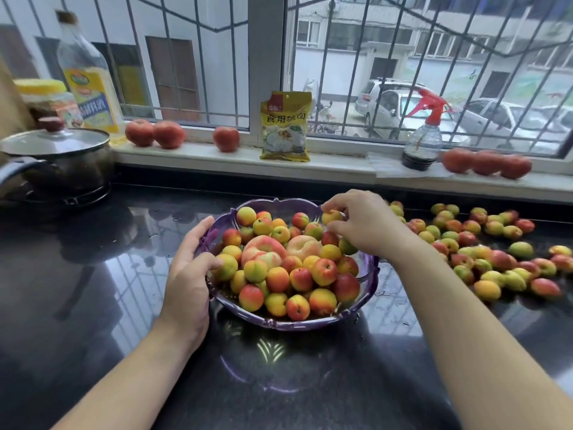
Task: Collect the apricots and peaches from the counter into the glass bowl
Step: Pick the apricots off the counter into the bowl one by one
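Windowsill packet (285,127) reads "食用", bottle (87,76) label blurred.

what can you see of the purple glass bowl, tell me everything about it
The glass bowl is translucent purple with a scalloped, petal-like rim and looks like moulded glass. It stands upright on the dark glossy counter, throwing a purple glow on it. It is heaped with small yellow-red apricots and two larger pale pink peaches. The left hand holds its near-left rim, thumb inside against the fruit. The right hand reaches over its far-right rim, pinching an apricot.
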A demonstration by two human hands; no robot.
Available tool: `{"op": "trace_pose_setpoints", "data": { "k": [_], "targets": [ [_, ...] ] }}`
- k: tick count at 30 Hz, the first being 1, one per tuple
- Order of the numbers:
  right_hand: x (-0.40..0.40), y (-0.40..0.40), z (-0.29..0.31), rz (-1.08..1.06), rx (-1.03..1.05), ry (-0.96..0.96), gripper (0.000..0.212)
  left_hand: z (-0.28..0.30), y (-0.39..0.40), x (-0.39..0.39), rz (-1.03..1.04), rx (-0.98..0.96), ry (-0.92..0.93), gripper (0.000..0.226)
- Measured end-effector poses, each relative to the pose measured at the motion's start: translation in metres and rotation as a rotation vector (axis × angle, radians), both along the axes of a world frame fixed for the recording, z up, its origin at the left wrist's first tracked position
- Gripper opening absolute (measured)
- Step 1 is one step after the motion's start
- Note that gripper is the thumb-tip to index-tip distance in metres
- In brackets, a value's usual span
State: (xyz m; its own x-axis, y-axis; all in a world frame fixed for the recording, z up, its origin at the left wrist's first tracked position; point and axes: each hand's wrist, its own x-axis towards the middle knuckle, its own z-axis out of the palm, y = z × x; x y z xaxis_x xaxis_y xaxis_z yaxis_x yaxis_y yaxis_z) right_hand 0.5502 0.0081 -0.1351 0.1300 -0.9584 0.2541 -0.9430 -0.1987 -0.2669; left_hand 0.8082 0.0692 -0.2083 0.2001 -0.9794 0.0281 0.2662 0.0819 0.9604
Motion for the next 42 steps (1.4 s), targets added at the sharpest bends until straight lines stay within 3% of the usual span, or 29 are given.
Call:
{"op": "trace_pose_setpoints", "data": {
  "k": [2, 4, 6, 8, 10, 14, 16, 21, 25, 27, 30, 33, 36, 42],
  "targets": [
    [0.0, 0.0, -0.001, 0.016, 0.005, -0.028, 0.037, 0.0, 0.0, 0.0, -0.003, 0.003, 0.0, 0.07],
    [-0.008, 0.003, 0.006, 0.014, -0.029, -0.207, 0.032, 0.0, -0.001, 0.0, -0.003, 0.008, 0.0, 0.071],
    [-0.026, 0.006, 0.017, -0.07, -0.134, -0.397, 0.024, 0.0, -0.002, 0.0, 0.005, 0.011, 0.003, 0.071],
    [-0.054, 0.006, 0.024, -0.209, -0.234, -0.441, 0.02, 0.0, -0.002, 0.0, 0.012, 0.012, -0.001, 0.07],
    [-0.084, 0.007, 0.023, -0.347, -0.176, -0.326, 0.018, -0.001, -0.002, 0.0, 0.016, 0.014, 0.002, 0.07],
    [-0.116, 0.006, 0.0, -0.489, 0.212, 0.038, 0.012, -0.002, -0.002, -0.001, 0.02, 0.009, 0.011, 0.069],
    [-0.113, 0.0, -0.008, -0.474, 0.239, 0.082, 0.007, -0.002, -0.002, -0.002, 0.015, 0.005, 0.01, 0.069],
    [-0.106, -0.011, -0.027, -0.418, 0.38, 0.282, 0.02, -0.004, -0.003, 0.0, 0.013, -0.005, 0.015, 0.069],
    [-0.108, -0.012, -0.036, -0.452, 0.371, 0.252, 0.017, -0.004, -0.002, 0.0, 0.009, -0.008, 0.014, 0.07],
    [-0.1, -0.008, -0.022, -0.408, 0.352, 0.177, 0.021, -0.004, -0.002, 0.0, 0.008, -0.008, 0.01, 0.069],
    [-0.073, 0.008, 0.014, -0.299, 0.209, -0.173, 0.018, -0.004, -0.003, 0.0, 0.004, -0.003, 0.013, 0.068],
    [-0.032, 0.026, 0.038, -0.07, 0.132, -0.327, 0.019, -0.004, -0.003, 0.0, 0.0, -0.009, 0.009, 0.065],
    [0.009, 0.034, 0.035, 0.12, 0.193, -0.331, 0.029, -0.004, -0.003, 0.0, -0.002, -0.01, 0.003, 0.065],
    [0.049, 0.024, 0.008, 0.162, 0.226, -0.136, 0.035, -0.003, -0.003, 0.0, -0.002, 0.0, 0.006, 0.067]
  ]
}}
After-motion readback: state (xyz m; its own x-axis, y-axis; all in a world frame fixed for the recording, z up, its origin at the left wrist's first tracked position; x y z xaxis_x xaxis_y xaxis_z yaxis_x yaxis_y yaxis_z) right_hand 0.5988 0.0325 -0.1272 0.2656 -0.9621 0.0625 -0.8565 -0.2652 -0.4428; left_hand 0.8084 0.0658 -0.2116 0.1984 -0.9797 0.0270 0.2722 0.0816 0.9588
